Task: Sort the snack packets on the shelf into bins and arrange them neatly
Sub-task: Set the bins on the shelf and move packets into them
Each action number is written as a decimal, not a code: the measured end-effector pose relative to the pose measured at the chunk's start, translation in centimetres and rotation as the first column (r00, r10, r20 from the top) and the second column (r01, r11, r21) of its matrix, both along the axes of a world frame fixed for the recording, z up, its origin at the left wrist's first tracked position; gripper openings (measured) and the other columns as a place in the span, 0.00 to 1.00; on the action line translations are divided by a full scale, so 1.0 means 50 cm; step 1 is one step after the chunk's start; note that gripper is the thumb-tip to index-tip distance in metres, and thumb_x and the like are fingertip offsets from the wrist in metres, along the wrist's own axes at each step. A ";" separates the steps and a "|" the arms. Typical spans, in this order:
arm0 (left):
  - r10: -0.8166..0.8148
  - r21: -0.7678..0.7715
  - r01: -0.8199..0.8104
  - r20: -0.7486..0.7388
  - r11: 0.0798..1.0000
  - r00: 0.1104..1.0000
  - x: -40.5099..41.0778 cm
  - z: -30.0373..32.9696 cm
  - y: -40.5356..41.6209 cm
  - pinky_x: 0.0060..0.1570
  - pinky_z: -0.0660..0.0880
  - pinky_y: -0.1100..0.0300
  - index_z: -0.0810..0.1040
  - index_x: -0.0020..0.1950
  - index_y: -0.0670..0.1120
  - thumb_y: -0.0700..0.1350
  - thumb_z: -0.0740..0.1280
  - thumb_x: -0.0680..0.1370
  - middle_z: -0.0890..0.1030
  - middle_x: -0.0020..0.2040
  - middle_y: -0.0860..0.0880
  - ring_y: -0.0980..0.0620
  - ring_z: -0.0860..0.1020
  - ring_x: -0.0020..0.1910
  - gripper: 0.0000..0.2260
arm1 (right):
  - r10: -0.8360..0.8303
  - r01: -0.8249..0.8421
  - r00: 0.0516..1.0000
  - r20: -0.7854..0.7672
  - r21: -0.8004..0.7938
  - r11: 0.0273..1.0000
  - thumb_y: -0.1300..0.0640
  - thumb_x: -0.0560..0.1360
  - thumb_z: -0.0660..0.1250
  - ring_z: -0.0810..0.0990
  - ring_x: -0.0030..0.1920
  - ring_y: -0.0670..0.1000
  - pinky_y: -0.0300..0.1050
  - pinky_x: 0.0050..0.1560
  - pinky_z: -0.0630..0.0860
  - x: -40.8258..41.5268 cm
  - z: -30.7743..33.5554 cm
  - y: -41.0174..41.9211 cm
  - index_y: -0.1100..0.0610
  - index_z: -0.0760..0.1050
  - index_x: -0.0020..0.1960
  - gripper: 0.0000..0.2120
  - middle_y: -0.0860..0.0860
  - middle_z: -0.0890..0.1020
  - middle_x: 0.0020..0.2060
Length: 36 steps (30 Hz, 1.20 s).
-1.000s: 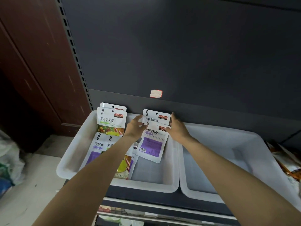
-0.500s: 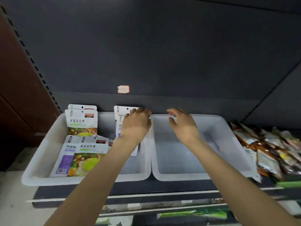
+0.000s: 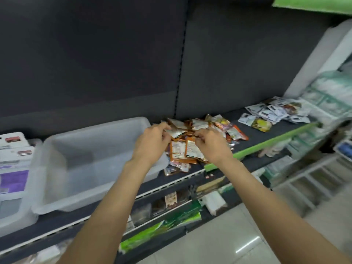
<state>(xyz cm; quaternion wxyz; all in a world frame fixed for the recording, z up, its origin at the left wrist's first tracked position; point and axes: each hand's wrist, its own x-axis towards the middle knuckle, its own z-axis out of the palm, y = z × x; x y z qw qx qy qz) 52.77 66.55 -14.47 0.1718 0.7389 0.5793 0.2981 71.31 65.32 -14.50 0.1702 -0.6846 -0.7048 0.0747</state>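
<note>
While both hands reach into the orange packets (image 3: 182, 151) heaped at frame centre, the left hand (image 3: 152, 143) and right hand (image 3: 211, 143) curl their fingers, apparently pinching packet tops. Light, crinkly and slippery, these packets are best pinched at the sealed edge, then carried to the clear bin (image 3: 80, 187) just left.

free: white bin (image 3: 91, 149) interior, top unobstructed | blocked: packet pile (image 3: 200, 138) right of it
</note>
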 end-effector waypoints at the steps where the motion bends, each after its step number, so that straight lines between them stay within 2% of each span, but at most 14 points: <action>1: -0.044 -0.002 0.044 0.039 0.999 0.998 0.056 0.000 0.002 0.50 0.76 0.52 0.77 0.58 0.49 0.43 0.61 0.79 0.81 0.51 0.48 0.48 0.78 0.50 0.10 | -0.026 0.026 1.000 -0.015 -0.008 1.000 0.55 0.79 0.61 0.76 0.57 0.57 0.52 0.54 0.75 0.056 -0.001 -0.004 0.54 0.76 0.62 0.14 0.55 0.78 0.57; 6: -0.168 -0.013 0.169 0.081 0.985 0.983 0.300 -0.007 0.010 0.45 0.77 0.51 0.77 0.58 0.50 0.45 0.61 0.79 0.81 0.45 0.52 0.52 0.79 0.43 0.09 | -0.120 0.119 0.992 -0.031 -0.048 0.992 0.55 0.79 0.61 0.77 0.52 0.57 0.54 0.53 0.75 0.303 -0.006 -0.022 0.54 0.76 0.60 0.12 0.55 0.77 0.53; 9: -0.223 -0.044 0.226 0.070 0.973 0.972 0.424 -0.015 0.031 0.48 0.76 0.53 0.77 0.59 0.50 0.45 0.62 0.79 0.81 0.47 0.51 0.51 0.79 0.47 0.10 | -0.169 0.166 0.983 -0.072 -0.040 0.985 0.57 0.78 0.61 0.77 0.55 0.57 0.55 0.53 0.75 0.429 -0.015 -0.020 0.56 0.77 0.60 0.12 0.56 0.78 0.54; 12: -0.271 -0.071 0.273 0.035 0.959 0.962 0.528 -0.022 0.074 0.48 0.76 0.51 0.77 0.59 0.51 0.45 0.61 0.79 0.81 0.47 0.51 0.50 0.78 0.46 0.10 | -0.221 0.219 0.969 -0.110 -0.036 0.975 0.58 0.78 0.61 0.77 0.56 0.56 0.55 0.53 0.75 0.540 -0.025 -0.003 0.56 0.77 0.60 0.12 0.55 0.78 0.55; 15: -0.310 -0.088 0.310 0.018 0.947 0.951 0.625 -0.035 0.137 0.48 0.76 0.52 0.77 0.58 0.50 0.45 0.62 0.79 0.78 0.43 0.55 0.53 0.77 0.43 0.09 | -0.252 0.247 0.962 -0.103 -0.057 0.967 0.58 0.78 0.61 0.79 0.51 0.56 0.53 0.53 0.76 0.646 -0.036 0.036 0.56 0.76 0.61 0.13 0.55 0.78 0.55; 17: -0.314 -0.108 0.315 0.025 0.943 0.949 0.691 -0.045 0.188 0.48 0.76 0.54 0.77 0.57 0.49 0.45 0.63 0.78 0.78 0.41 0.56 0.54 0.77 0.42 0.09 | -0.256 0.252 0.964 -0.069 -0.068 0.965 0.58 0.79 0.60 0.78 0.52 0.56 0.52 0.53 0.75 0.714 -0.040 0.078 0.56 0.76 0.61 0.13 0.55 0.78 0.55; 20: -0.323 -0.132 0.322 0.015 0.938 0.946 0.791 -0.064 0.272 0.47 0.77 0.51 0.77 0.57 0.51 0.45 0.63 0.78 0.81 0.45 0.52 0.51 0.79 0.45 0.09 | -0.250 0.247 0.968 -0.034 -0.085 0.965 0.60 0.78 0.59 0.75 0.58 0.56 0.52 0.55 0.74 0.812 -0.043 0.156 0.58 0.77 0.60 0.13 0.57 0.79 0.54; 23: -0.338 -0.176 0.328 -0.032 0.928 0.940 0.880 -0.076 0.350 0.46 0.76 0.54 0.77 0.57 0.52 0.47 0.62 0.78 0.80 0.48 0.51 0.50 0.78 0.45 0.09 | -0.247 0.242 0.969 -0.034 -0.110 0.964 0.60 0.78 0.59 0.77 0.55 0.58 0.53 0.54 0.75 0.899 -0.048 0.233 0.59 0.77 0.58 0.12 0.57 0.79 0.54; 26: -0.313 -0.208 0.296 -0.051 0.932 0.949 0.950 -0.084 0.413 0.48 0.76 0.52 0.77 0.58 0.53 0.47 0.62 0.78 0.79 0.50 0.50 0.48 0.78 0.47 0.10 | -0.219 0.216 0.976 -0.007 -0.136 0.967 0.60 0.77 0.59 0.78 0.53 0.60 0.54 0.53 0.76 0.970 -0.060 0.307 0.59 0.77 0.57 0.12 0.57 0.79 0.54; 30: -0.248 -0.279 0.229 -0.035 0.933 0.968 1.018 -0.114 0.472 0.49 0.77 0.51 0.78 0.57 0.53 0.47 0.62 0.77 0.79 0.50 0.48 0.48 0.79 0.47 0.10 | -0.154 0.154 0.988 0.011 -0.166 0.974 0.59 0.78 0.59 0.77 0.56 0.59 0.52 0.55 0.75 1.042 -0.083 0.395 0.58 0.74 0.64 0.15 0.58 0.77 0.59; 34: -0.173 -0.317 0.162 -0.007 0.935 0.985 1.077 -0.154 0.521 0.51 0.76 0.54 0.78 0.57 0.50 0.44 0.63 0.77 0.78 0.51 0.50 0.50 0.78 0.50 0.10 | -0.077 0.080 0.997 0.022 -0.170 0.982 0.58 0.79 0.61 0.76 0.57 0.59 0.52 0.58 0.73 1.108 -0.106 0.487 0.58 0.71 0.66 0.17 0.58 0.73 0.62; 36: -0.125 -0.324 0.121 0.007 0.938 0.992 1.112 -0.171 0.546 0.52 0.75 0.56 0.79 0.57 0.47 0.43 0.64 0.78 0.79 0.53 0.49 0.51 0.78 0.51 0.09 | -0.015 0.026 0.997 0.073 -0.156 0.987 0.57 0.79 0.62 0.73 0.61 0.58 0.51 0.61 0.72 1.148 -0.124 0.538 0.58 0.70 0.68 0.18 0.58 0.72 0.63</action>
